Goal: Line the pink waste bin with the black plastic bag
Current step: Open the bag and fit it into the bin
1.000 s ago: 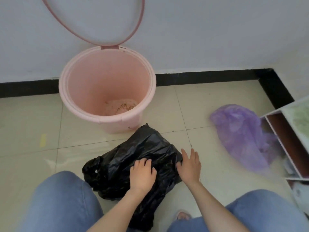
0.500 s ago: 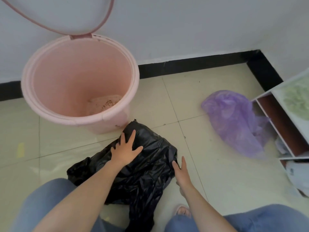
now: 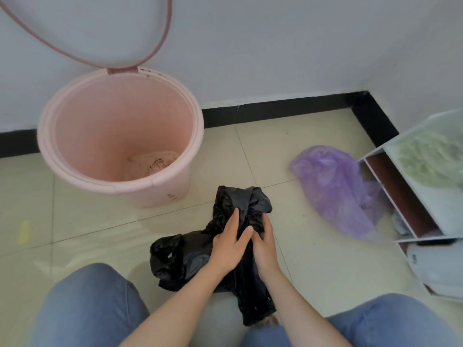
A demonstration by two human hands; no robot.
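The pink waste bin [image 3: 75, 171] stands open on the tiled floor at the upper left, its ring lid [image 3: 160, 46] tipped back against the wall; some debris lies at its bottom. The black plastic bag [image 3: 180, 261] lies crumpled on the floor to the right of and nearer than the bin. My left hand [image 3: 229, 242] and my right hand [image 3: 264, 244] meet side by side on the bag's middle, fingers closed into the bunched plastic. The bag's upper end [image 3: 240, 199] sticks out beyond my fingertips.
A purple plastic bag [image 3: 335, 189] lies on the floor to the right. A white shelf unit [image 3: 431, 211] stands at the right edge. My knees in blue jeans [image 3: 87, 306] frame the bottom. A black skirting [image 3: 275, 111] runs along the wall.
Both hands came together at the bag's middle and gathered it; the bag went from spread flat to bunched narrow. The view shifted, so the bin sits further left.
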